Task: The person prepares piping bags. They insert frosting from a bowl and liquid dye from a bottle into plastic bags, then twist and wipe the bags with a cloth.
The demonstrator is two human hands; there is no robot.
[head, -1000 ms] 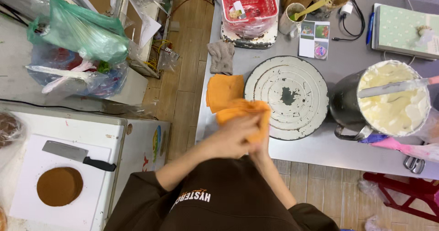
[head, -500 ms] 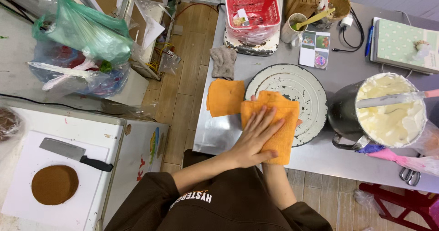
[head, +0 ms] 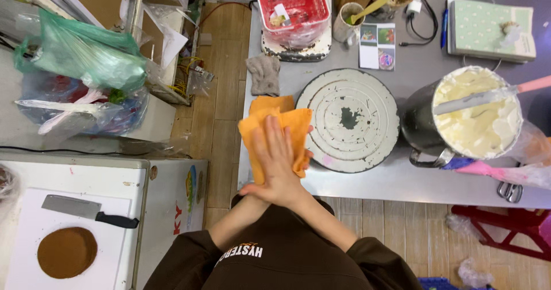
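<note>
Orange cloth (head: 275, 138) lies sandwiched between my two flat, open palms at the table's (head: 402, 181) near edge, beside the round turntable (head: 350, 120); my left hand (head: 275, 163) is on top, fingers straight, with my right hand hidden beneath.

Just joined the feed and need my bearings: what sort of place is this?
Probably a small bakery or cake-decorating kitchen: a cake turntable on a steel table, a pot of cream, and a round brown cake layer beside a cleaver.

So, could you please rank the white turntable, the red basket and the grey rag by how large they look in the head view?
1. White turntable, clearly largest.
2. Red basket.
3. Grey rag, smallest.
</note>
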